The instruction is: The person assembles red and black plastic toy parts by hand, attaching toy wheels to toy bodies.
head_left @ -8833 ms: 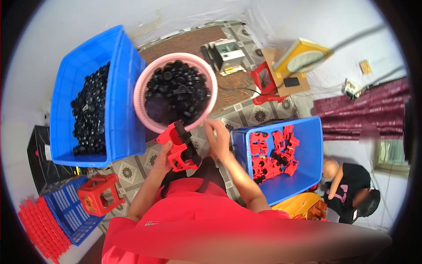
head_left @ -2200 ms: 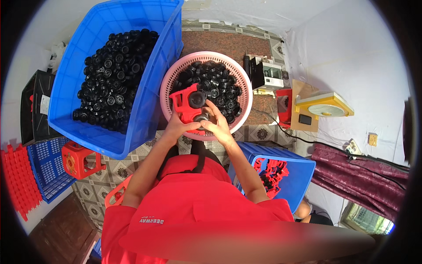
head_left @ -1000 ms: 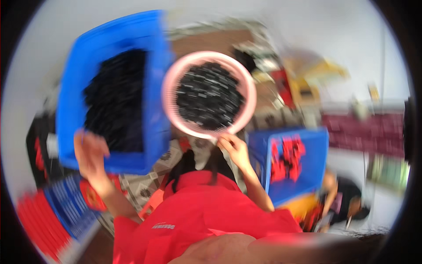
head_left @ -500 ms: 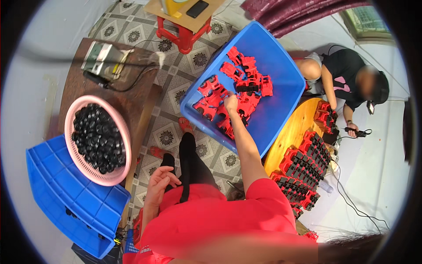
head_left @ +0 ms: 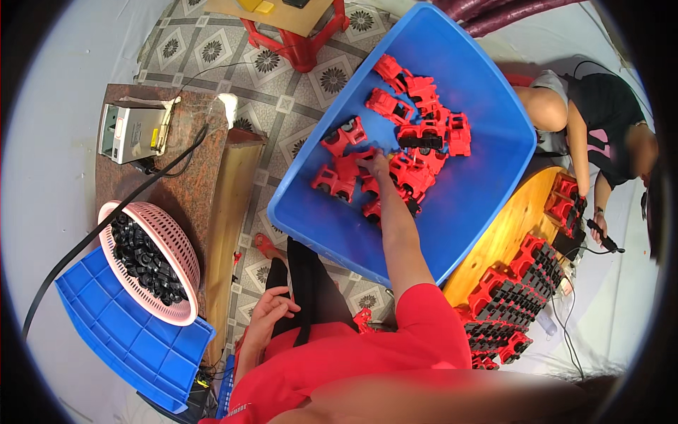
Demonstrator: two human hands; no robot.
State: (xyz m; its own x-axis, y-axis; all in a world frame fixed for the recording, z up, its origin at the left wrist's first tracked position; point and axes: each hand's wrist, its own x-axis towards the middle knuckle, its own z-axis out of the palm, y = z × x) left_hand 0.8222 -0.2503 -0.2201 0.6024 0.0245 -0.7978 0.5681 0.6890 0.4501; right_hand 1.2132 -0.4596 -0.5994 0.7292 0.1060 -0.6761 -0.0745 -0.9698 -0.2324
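My right hand (head_left: 378, 165) reaches down into a large blue plastic bin (head_left: 466, 205). Its fingers close on a red toy truck (head_left: 347, 167) at the left of the pile. Around it lie several more red toy trucks with black wheels, among them one truck (head_left: 389, 106) farther back and another truck (head_left: 344, 136) beside the left wall. My forearm hides part of the pile. My left hand (head_left: 272, 309) hangs in front of my body, empty, with loosely bent fingers apart.
A pink basket (head_left: 185, 244) of black wheel-like parts stands at left by a blue tray (head_left: 134, 332). A boxy device (head_left: 131, 134) with a cable sits on the brown table (head_left: 201, 184). At right, a co-worker (head_left: 600, 120) holds a black tool near rows of red-and-black toys (head_left: 519, 290) on a wooden table (head_left: 487, 258).
The view has shifted, and the bin looks larger and nearer. My right hand stays in the pile, its fingers now on a truck at the left. The left hand's fingers have spread slightly.
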